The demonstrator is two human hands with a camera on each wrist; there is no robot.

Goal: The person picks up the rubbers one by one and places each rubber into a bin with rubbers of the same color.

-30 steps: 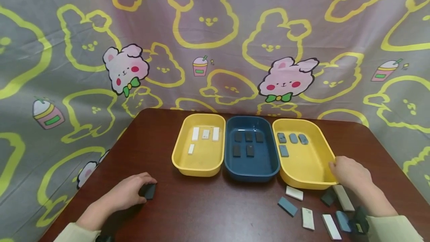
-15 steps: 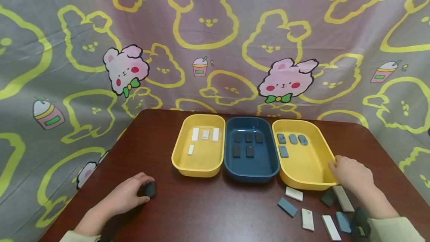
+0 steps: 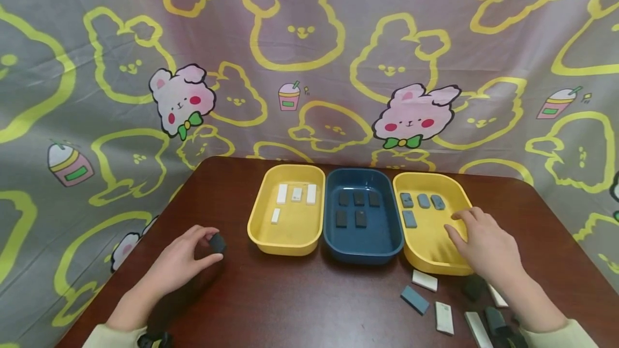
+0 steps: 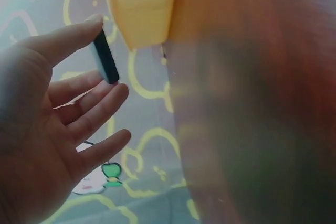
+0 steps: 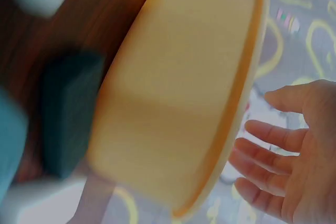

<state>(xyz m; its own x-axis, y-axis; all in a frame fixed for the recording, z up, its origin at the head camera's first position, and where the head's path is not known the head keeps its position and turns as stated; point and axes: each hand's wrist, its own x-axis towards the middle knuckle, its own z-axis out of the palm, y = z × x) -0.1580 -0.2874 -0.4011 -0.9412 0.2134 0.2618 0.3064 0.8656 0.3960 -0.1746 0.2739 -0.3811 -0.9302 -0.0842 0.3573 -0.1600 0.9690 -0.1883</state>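
Fingers (image 4: pixel 97 116) and thumb (image 4: pixel 71 43) of the left hand (image 3: pixel 179 259) pinch a small black block (image 3: pixel 217 243) by its ends, and the little finger (image 4: pixel 107 148) sticks out on its own. The small black block is off to the left of the left yellow tray (image 3: pixel 295 235), apart from it. The right hand (image 3: pixel 490 243) has its thumb and fingers spread, at the right side of the right yellow tray (image 3: pixel 420 238); I cannot tell if it touches the tray. Near the right arm (image 3: pixel 537 302), just in front of that tray, some white blocks (image 3: pixel 444 318), a blue-grey block (image 3: pixel 414 299) and a dark block (image 3: pixel 474 287) lie this way and that on the brown table (image 3: pixel 314 305), and the arm hides part of some. The left yellow tray has four white pieces (image 3: pixel 311 194) in it, three at the back and one in front. Next to it, in the middle, a blue tray (image 3: pixel 362 243) has five black pieces (image 3: pixel 360 219), three at the back and two in front. The right yellow tray has four blue-grey pieces (image 3: pixel 409 219), three at the back and one in front. Behind the table hangs a grey cloth (image 3: pixel 203 31) with yellow animal shapes (image 3: pixel 340 23) and pink-cheeked bunnies (image 3: pixel 411 114) on it
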